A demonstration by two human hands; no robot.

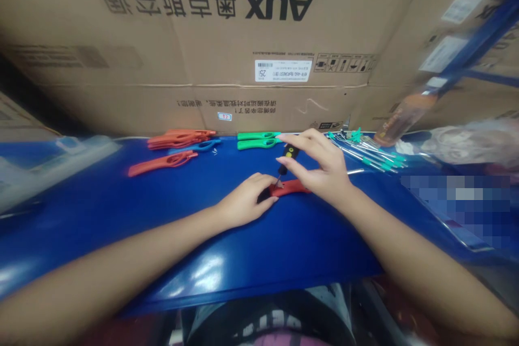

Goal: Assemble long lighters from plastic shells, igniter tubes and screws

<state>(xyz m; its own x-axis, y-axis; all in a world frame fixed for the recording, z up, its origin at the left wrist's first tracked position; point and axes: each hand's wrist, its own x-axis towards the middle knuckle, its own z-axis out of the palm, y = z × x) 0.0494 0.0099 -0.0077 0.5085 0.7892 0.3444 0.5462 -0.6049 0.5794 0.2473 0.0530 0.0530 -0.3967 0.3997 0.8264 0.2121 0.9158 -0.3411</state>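
The fingers (295, 168) of my right hand (328, 170) pinch a black screwdriver (288, 154), tip down on the red handle (292, 188). My left hand (243, 203) grips that handle's left end on the blue table (243, 248). Green handles (257, 140) lie beyond it.

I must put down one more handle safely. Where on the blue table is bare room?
Bare blue table lies between the orange handles and the left hand, and in front between the arms. Crowded: the back edge with green handles and metal rods, and the middle, where the right hand holds a screwdriver on the red handle.
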